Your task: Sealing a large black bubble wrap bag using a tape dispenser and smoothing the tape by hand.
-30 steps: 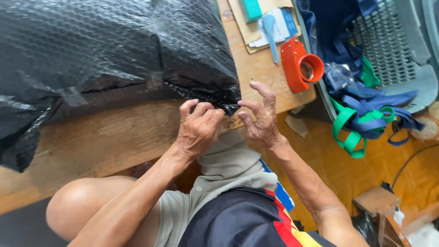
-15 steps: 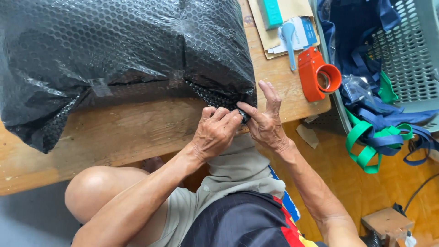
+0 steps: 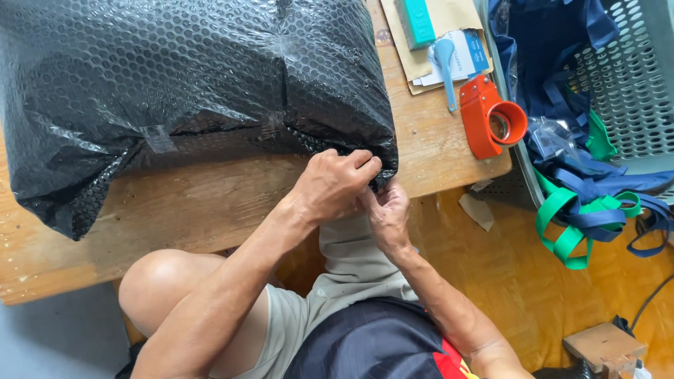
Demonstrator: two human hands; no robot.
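**What we can't see**

The black bubble-wrapped bundle (image 3: 189,91) runs off the top and left edges, so we don't get its full outline. Our left hand (image 3: 333,186) covers its near right corner, and the right hand (image 3: 388,214) sits partly under the left; we can't tell what the fingertips pinch there. Contents of the bundle are hidden by the wrap. The grey basket (image 3: 632,77) is cut by the top and right edges. Print on the cards (image 3: 467,52) is too small to make out. The wooden block (image 3: 604,347) is clipped at the bottom edge.
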